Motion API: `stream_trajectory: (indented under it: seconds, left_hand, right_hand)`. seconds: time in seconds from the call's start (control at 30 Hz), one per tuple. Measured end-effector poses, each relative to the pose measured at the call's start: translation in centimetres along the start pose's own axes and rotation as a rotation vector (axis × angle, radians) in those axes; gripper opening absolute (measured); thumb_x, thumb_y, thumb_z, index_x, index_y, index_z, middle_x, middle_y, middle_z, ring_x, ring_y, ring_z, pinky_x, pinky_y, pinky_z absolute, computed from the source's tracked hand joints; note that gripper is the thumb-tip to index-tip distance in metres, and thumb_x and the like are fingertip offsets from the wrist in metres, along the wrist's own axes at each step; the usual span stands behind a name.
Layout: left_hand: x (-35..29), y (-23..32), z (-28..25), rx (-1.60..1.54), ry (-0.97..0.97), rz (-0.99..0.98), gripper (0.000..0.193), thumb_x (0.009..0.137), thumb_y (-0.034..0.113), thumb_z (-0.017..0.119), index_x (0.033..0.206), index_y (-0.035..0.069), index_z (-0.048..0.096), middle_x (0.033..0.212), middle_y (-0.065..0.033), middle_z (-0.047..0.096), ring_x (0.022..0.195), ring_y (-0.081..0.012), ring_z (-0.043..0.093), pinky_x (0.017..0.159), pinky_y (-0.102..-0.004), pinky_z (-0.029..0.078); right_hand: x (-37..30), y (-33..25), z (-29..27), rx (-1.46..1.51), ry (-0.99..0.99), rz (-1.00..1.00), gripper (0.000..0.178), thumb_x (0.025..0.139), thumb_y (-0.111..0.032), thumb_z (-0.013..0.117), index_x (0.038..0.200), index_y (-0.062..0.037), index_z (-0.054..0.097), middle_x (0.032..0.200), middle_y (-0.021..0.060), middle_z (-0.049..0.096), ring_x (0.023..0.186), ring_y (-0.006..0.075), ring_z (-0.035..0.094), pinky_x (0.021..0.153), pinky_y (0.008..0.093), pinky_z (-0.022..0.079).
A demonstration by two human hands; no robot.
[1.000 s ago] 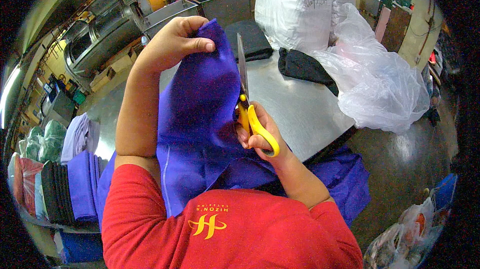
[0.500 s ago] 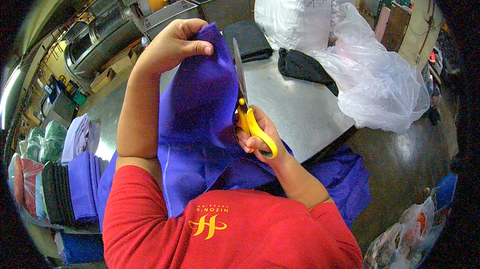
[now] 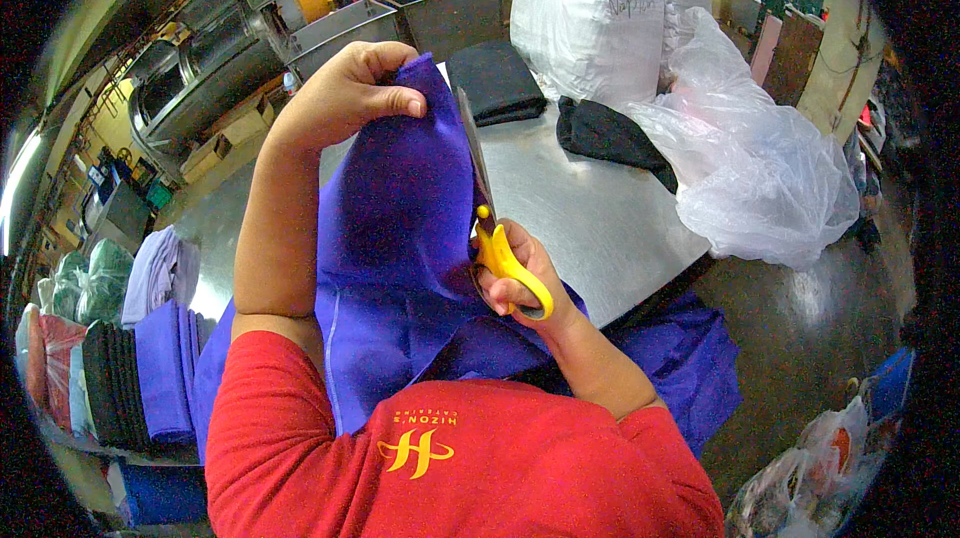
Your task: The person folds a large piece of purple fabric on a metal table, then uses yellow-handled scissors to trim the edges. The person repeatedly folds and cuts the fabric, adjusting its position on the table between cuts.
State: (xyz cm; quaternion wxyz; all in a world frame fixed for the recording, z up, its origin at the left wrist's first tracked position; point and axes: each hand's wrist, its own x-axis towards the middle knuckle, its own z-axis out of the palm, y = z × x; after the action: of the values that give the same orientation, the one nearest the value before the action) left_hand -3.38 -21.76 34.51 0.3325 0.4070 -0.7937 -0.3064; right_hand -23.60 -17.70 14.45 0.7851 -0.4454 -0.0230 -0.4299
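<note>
My left hand (image 3: 365, 88) is raised and pinches the upper corner of a purple cloth (image 3: 395, 198) between thumb and fingers. The cloth hangs down from it and spreads over the table edge and across my front. In my right hand (image 3: 520, 273) is a pair of scissors (image 3: 512, 268) with yellow handles. Their blades point up along the right edge of the raised cloth. Whether the blades are parted, and how far they reach behind the fabric, is hard to make out.
A metal table (image 3: 600, 208) lies ahead, bearing folded black cloth (image 3: 495, 83), a crumpled black cloth (image 3: 610, 138), a large white bundle (image 3: 585, 28) and clear plastic (image 3: 760, 158). Folded cloths (image 3: 165, 368) are stacked at left. Grey bins (image 3: 450, 13) and machinery (image 3: 205, 68) stand behind.
The scissors have tipped slightly left, so their blades now lie closer against the cloth's edge. My left hand has barely moved and keeps its pinch.
</note>
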Motion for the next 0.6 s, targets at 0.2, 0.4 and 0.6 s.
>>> stream_trajectory:
  seconds: [0.2,0.4,0.6]
  left_hand:
    - [0.0,-0.3,0.1,-0.016,-0.019,0.002,0.033,0.066,0.029,0.079,0.078,0.005,0.06,0.072,0.0048,0.057,0.069,-0.0061,0.053,0.064,-0.0225,0.043]
    - [-0.1,-0.3,0.5,0.074,-0.081,0.0,0.029,0.072,0.022,0.076,0.087,0.001,0.063,0.075,0.0035,0.061,0.07,-0.0051,0.054,0.066,-0.0212,0.045]
    - [0.1,-0.5,2.0,-0.014,-0.143,-0.008,0.032,0.07,0.023,0.077,0.088,0.001,0.063,0.077,0.0031,0.062,0.071,-0.0059,0.055,0.067,-0.0225,0.046]
  right_hand:
    - [-0.2,0.1,-0.1,-0.043,0.015,0.03,0.061,0.065,-0.02,0.08,0.113,-0.0078,0.044,0.072,0.0026,0.052,0.048,0.0079,0.046,0.041,0.0191,0.038]
    - [0.1,-0.6,-0.1,-0.082,-0.044,0.036,0.077,0.06,-0.037,0.083,0.117,-0.008,0.04,0.076,0.0029,0.053,0.056,0.0103,0.049,0.049,0.0205,0.04]
    - [0.3,-1.6,0.3,-0.132,-0.003,-0.016,0.083,0.059,-0.042,0.083,0.119,-0.0083,0.038,0.079,0.0021,0.051,0.064,0.0108,0.051,0.055,0.0207,0.041]
